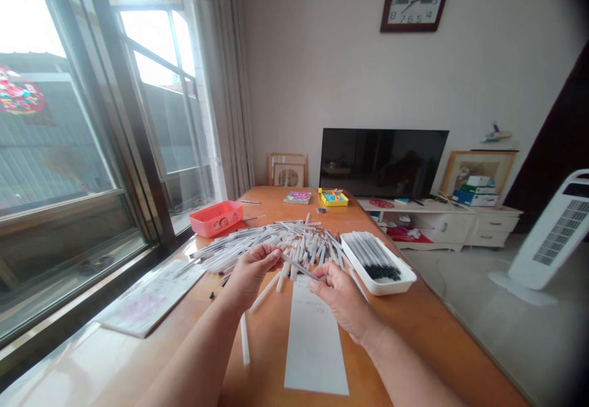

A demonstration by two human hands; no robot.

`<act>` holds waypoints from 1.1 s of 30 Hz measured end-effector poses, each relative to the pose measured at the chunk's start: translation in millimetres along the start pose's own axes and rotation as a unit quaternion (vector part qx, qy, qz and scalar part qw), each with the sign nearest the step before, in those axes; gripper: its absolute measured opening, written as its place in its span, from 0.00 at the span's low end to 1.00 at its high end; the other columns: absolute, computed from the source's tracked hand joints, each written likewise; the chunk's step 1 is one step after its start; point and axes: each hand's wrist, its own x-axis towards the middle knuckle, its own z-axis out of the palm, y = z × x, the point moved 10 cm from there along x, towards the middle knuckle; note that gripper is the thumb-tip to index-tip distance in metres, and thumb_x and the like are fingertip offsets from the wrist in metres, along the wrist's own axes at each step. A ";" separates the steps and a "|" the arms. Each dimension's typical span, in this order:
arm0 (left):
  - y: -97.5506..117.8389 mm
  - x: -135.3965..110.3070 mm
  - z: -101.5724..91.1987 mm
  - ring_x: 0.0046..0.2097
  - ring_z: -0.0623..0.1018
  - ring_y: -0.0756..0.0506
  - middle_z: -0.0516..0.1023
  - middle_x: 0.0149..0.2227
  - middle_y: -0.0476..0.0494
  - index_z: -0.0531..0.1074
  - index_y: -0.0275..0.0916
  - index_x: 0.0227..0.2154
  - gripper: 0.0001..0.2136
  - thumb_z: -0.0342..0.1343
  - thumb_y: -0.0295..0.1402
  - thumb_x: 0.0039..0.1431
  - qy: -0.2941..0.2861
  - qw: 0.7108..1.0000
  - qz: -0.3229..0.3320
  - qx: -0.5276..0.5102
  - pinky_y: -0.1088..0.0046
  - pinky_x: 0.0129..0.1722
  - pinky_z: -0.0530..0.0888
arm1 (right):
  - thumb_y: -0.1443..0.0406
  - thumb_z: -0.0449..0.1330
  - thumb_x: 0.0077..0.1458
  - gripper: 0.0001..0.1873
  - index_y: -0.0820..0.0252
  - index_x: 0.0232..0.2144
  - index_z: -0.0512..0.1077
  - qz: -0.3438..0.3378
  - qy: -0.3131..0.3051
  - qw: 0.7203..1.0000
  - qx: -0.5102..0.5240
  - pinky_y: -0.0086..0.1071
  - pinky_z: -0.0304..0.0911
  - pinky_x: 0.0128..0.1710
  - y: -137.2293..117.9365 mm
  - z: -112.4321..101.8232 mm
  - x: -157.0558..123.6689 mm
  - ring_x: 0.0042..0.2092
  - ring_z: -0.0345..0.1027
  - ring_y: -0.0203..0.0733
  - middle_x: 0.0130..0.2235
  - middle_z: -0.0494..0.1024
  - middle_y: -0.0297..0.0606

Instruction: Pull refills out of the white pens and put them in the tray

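Observation:
Between my two hands, above the table, runs a slim translucent tube [299, 267]. The fingers of my left hand [255, 267] pinch its far-left end, and my right hand [338, 293] pinches the nearer right end. Behind them spreads a loose pile of similar translucent tubes [262, 238], some with black ends. A white tray [384, 287] to the right of my right hand holds a row of tubes, their black ends toward me. Under my hands lies a sheet of white paper [316, 345] with faint writing. One lone tube [245, 341] lies near my left forearm.
A red plastic basket [216, 220] stands left of the pile. A booklet [147, 302] lies by the window side, near a small black cap [211, 295]. Farther back are a colourful book [297, 197] and a yellow box [335, 198]. The wooden table's [442, 327] right edge slants past the tray.

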 end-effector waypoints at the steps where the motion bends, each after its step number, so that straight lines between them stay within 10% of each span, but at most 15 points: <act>1: -0.4 -0.5 0.4 0.34 0.77 0.47 0.79 0.30 0.44 0.77 0.36 0.31 0.11 0.67 0.40 0.52 0.000 1.000 -0.002 -0.006 0.70 0.40 0.70 | 0.54 0.64 0.54 0.15 0.58 0.37 0.70 -0.001 0.005 1.000 -0.007 0.34 0.60 0.40 -0.6 -1.2 0.0 0.36 0.68 0.41 0.33 0.76 0.35; 10: 1.1 -6.2 9.4 0.36 0.77 0.48 0.81 0.36 0.41 0.77 0.36 0.33 0.11 0.67 0.39 0.54 -0.023 0.997 -0.014 -0.077 0.70 0.43 0.70 | 0.44 0.53 0.61 0.26 0.60 0.32 0.73 0.046 -0.034 0.998 -0.009 0.39 0.61 0.43 9.6 7.5 -1.8 0.34 0.69 0.43 0.28 0.77 0.39; 33: -5.8 -4.9 7.4 0.39 0.79 0.47 0.82 0.38 0.41 0.78 0.36 0.35 0.11 0.69 0.37 0.52 0.003 0.991 -0.038 -0.125 0.70 0.45 0.72 | 0.48 0.62 0.57 0.20 0.58 0.37 0.73 0.009 0.022 1.000 -0.018 0.36 0.60 0.43 9.0 -5.9 3.1 0.38 0.69 0.42 0.32 0.77 0.35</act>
